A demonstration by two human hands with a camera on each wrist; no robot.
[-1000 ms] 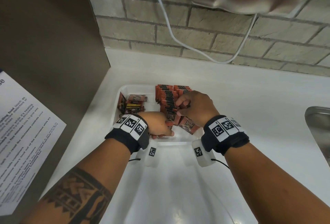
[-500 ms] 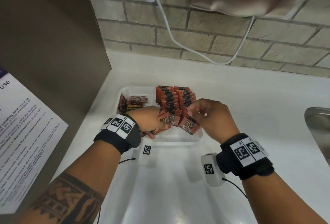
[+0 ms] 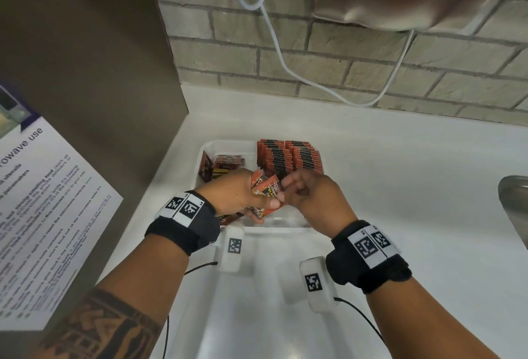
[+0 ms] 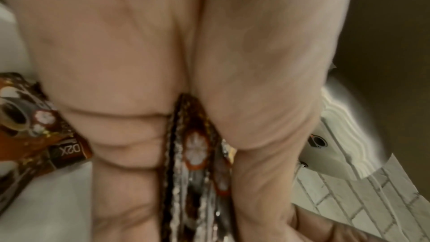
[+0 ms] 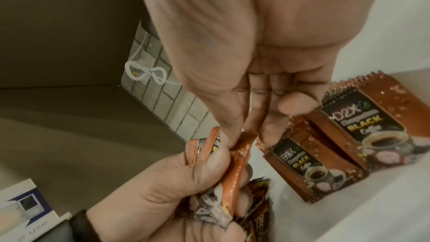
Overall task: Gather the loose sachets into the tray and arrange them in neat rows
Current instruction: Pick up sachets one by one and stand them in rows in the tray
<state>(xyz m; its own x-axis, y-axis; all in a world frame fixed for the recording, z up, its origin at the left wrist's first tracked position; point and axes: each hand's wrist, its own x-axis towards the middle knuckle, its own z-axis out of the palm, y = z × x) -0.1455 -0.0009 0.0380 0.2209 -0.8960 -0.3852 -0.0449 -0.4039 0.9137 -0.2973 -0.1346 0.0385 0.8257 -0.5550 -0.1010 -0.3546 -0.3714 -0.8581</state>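
A clear plastic tray (image 3: 225,145) sits on the white counter. Two upright rows of orange-brown coffee sachets (image 3: 288,157) fill its far right part, also shown in the right wrist view (image 5: 363,130). A few loose sachets (image 3: 225,165) lie at its far left. My left hand (image 3: 243,195) grips a small bundle of sachets (image 3: 267,190) over the tray's near part; between its fingers the bundle's edges (image 4: 197,163) show. My right hand (image 3: 303,190) pinches the top edge of one sachet in that bundle (image 5: 242,146) with thumb and fingertips.
A brown cabinet side (image 3: 85,87) with a printed notice (image 3: 43,215) stands close on the left. A brick wall (image 3: 371,72) with a white cable (image 3: 274,38) runs behind. A steel sink's edge (image 3: 514,201) is at the right. White counter (image 3: 400,173) lies between tray and sink.
Both hands pulled back from the sachet rows toward the tray's near end. The left hand lifted a bundle of sachets, and the right hand came over to pinch one of them.
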